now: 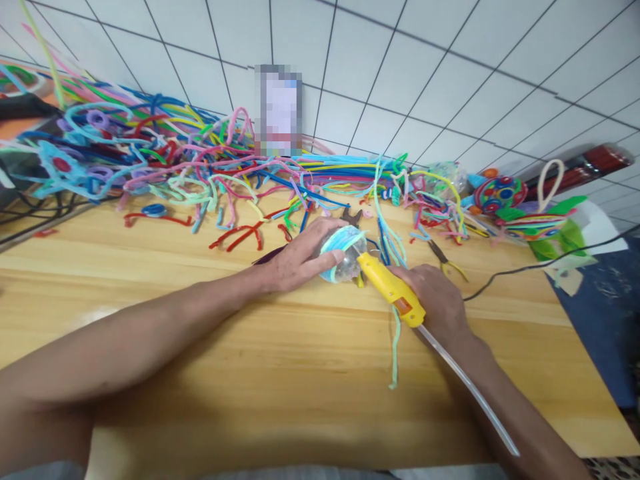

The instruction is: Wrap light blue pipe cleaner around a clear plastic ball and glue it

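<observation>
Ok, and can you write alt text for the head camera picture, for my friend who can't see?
A left hand holds a clear plastic piece partly covered in blue and green strands, while the right hand points a yellow glue gun at it. Behind them, colourful pipe cleaners lie heaped on a wooden table along a tiled wall.

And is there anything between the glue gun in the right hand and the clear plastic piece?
Nothing visible. The glue gun, held in the right hand, points at the plastic piece in the left hand; whether they touch, I cannot tell.
</observation>
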Tool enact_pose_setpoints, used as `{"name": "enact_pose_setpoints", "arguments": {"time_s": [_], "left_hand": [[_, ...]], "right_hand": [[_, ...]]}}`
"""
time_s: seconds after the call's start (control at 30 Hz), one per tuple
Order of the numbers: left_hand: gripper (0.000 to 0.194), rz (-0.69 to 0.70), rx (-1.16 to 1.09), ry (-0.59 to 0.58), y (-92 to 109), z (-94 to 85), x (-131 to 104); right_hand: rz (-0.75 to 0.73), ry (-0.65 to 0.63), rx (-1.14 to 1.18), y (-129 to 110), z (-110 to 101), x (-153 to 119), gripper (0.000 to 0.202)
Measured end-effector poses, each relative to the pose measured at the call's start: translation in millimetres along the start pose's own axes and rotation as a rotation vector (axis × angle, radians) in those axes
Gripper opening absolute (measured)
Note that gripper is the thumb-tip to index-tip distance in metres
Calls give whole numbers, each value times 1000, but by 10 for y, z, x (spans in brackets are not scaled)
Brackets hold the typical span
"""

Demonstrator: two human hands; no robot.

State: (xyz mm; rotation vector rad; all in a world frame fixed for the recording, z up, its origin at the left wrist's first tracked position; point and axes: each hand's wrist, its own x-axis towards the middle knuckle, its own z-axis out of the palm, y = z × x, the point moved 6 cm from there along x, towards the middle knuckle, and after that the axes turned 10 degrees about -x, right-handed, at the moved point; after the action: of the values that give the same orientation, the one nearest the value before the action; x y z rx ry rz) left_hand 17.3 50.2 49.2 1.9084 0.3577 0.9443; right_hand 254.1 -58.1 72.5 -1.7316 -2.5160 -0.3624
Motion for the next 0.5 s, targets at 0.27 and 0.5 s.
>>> {"name": "enact_pose_setpoints", "arguments": {"time_s": [0.27,0.5], "left_hand": [[54,-25,-1,2,-11,2,-2],[53,-11,9,-6,0,0,-1]], "right_hand": [[-15,199,55,-199,-187,-38,36],[-41,209,32,-149,-154,-72,36]]}}
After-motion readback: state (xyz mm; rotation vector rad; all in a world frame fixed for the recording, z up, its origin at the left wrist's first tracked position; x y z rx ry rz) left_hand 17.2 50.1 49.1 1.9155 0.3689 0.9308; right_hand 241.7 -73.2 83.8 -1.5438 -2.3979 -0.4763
